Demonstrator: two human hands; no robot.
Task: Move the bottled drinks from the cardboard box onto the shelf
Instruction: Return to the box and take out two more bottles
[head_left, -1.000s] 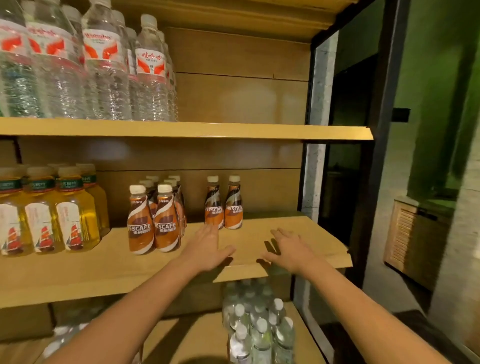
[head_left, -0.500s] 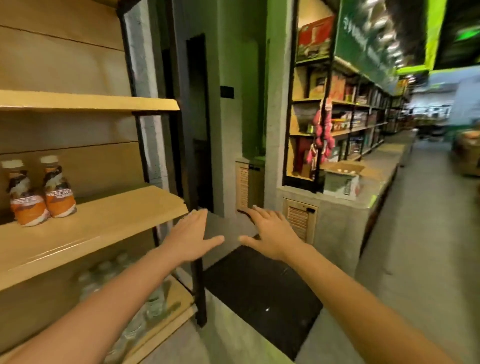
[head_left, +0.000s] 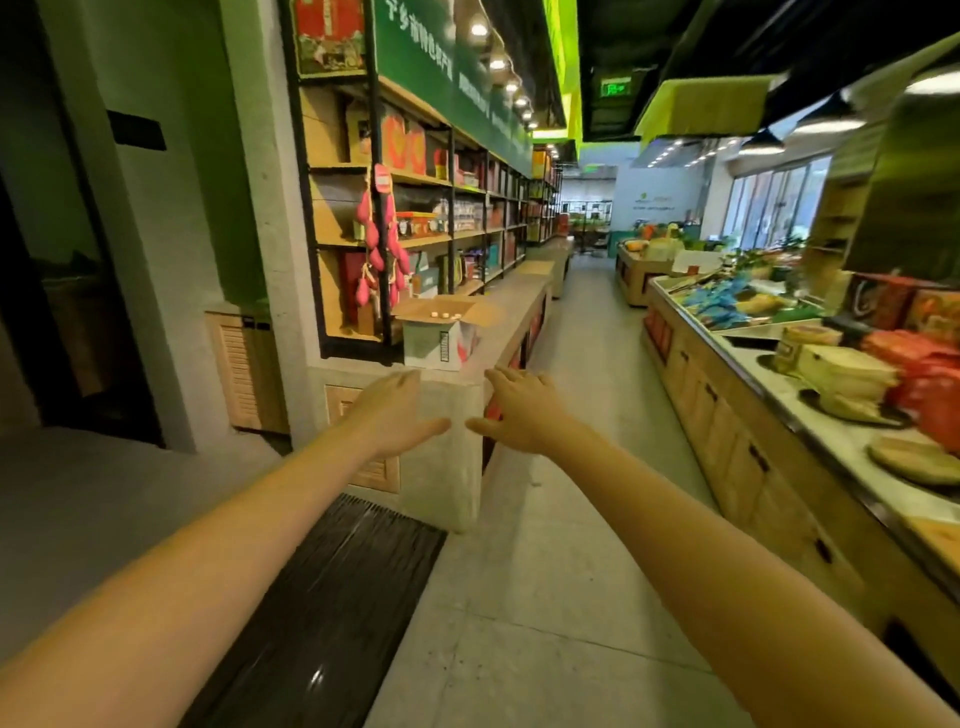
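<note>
In the head view, the left hand (head_left: 392, 415) and right hand (head_left: 522, 410) both reach forward with fingers straight and spread, holding nothing, likely readied for the next pick-up. The cardboard box (head_left: 439, 340) sits well ahead of them on the end of the concrete counter (head_left: 514, 291). Its flaps are folded out, so the bottled drinks (head_left: 441, 314), seen only as white caps, stand free to lift.

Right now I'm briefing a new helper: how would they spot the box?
Follow the grey counter below the left wall shelves. The cardboard box sits on its near end. Unlike the shelved packages, its flaps are open, white bottle caps showing.
</note>
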